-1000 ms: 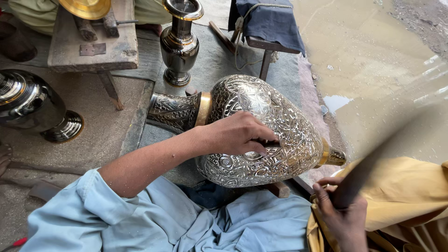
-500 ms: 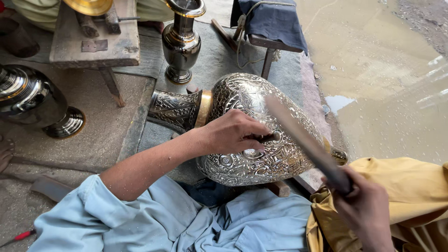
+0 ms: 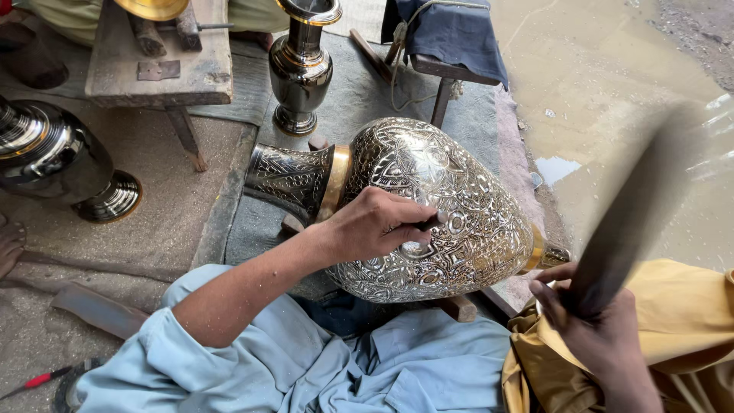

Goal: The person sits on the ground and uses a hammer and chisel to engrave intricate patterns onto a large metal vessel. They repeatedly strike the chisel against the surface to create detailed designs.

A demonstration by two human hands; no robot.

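- Standing at far left on the sandy floor, dark polished round metal vessel (image 3: 46, 160): well apart from the work, so little risk there.
- Standing upright just beyond the neck of the big piece, small dark-and-gold metal vase (image 3: 302, 69): could topple if the big piece rolls or kicks that way.
- Lying on its side on the grey mat (image 3: 359, 92), large silver-and-gold engraved metal vase (image 3: 451, 191), propped on a short wooden block (image 3: 459, 307): round belly, narrow support, so likely to rock or roll under a hard blow, smearing the pattern.
- Pressing against the belly, left hand (image 3: 375, 229), grip clenched around a small dark metal punch (image 3: 430, 222) with its tip on the engraved skin: could skid across the curved, shiny metal if held at a slant, scratching finished work; knuckles close to the line of the blow and open to a bruising.
- Held high at right, right hand (image 3: 600, 329), grip clenched on a long dark striker (image 3: 638, 214), blurred by motion: could miss the small punch head and land on fingers or dent the vase.
- Lying just beyond the mat's right edge, muddy puddle (image 3: 612, 84): could swallow a dropped tool.
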